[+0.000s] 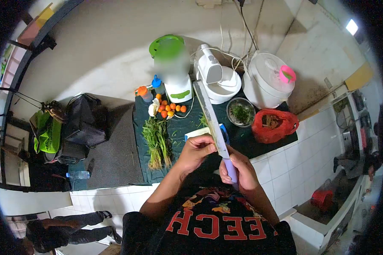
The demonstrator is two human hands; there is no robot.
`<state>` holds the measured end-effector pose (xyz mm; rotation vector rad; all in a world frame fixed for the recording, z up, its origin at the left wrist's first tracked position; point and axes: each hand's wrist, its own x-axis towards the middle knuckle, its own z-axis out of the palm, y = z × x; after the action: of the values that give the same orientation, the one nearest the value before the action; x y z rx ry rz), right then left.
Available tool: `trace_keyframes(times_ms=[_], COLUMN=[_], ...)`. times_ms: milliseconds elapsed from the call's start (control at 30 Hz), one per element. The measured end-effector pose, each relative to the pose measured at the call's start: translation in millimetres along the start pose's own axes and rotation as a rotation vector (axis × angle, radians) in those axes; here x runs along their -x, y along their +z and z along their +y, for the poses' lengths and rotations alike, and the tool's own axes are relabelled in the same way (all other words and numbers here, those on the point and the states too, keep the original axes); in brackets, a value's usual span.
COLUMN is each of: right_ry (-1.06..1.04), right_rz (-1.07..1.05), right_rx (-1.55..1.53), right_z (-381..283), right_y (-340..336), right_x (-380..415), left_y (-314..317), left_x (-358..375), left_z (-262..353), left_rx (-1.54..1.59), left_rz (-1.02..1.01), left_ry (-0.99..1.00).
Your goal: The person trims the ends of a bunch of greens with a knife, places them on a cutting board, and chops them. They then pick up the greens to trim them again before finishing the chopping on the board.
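A long knife with a purple handle (pixel 230 171) and a pale, flecked blade (pixel 211 117) points up and away from me. My right hand (pixel 242 168) is wrapped around the handle. At the lower part of the blade, the thumb and fingers of my left hand (pixel 196 152) are pinched against it. Behind the blade lies a white and blue cutting board (pixel 196 134), largely covered by the knife and hands. Green leafy stalks with roots (pixel 156 142) lie left of my hands. A metal bowl of chopped greens (pixel 241 112) stands to the right.
Small tomatoes (pixel 171 109) and a white garlic-like bulb (pixel 153 108) lie beyond the stalks. Behind stand a green and white blender (pixel 178 88), a stand mixer (pixel 218 83) and a rice cooker (pixel 266 78). A red plastic bag (pixel 274 126) sits right; a person (pixel 68 227) is lower left.
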<state>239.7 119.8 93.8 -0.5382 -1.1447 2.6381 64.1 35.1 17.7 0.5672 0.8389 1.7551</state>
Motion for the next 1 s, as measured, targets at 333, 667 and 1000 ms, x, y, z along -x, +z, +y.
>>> trace_keyframes(times_ms=[333,667,1000], right_ry=[-0.013,-0.017,-0.090], right_rz=[-0.015,-0.018,-0.014], right_rx=[-0.035,-0.008,0.141], right_z=[2,4,3], right_y=[-7,-12,-11], right_x=[-4,-9,-13], left_y=[-2,-2,-11], left_x=[-5,1,-3], left_z=[-4,2,-2], left_rx=[0.069,0.035,-0.060], left_rz=[-0.002,0.040,0.047], left_ry=[-0.014,-0.028,0.013])
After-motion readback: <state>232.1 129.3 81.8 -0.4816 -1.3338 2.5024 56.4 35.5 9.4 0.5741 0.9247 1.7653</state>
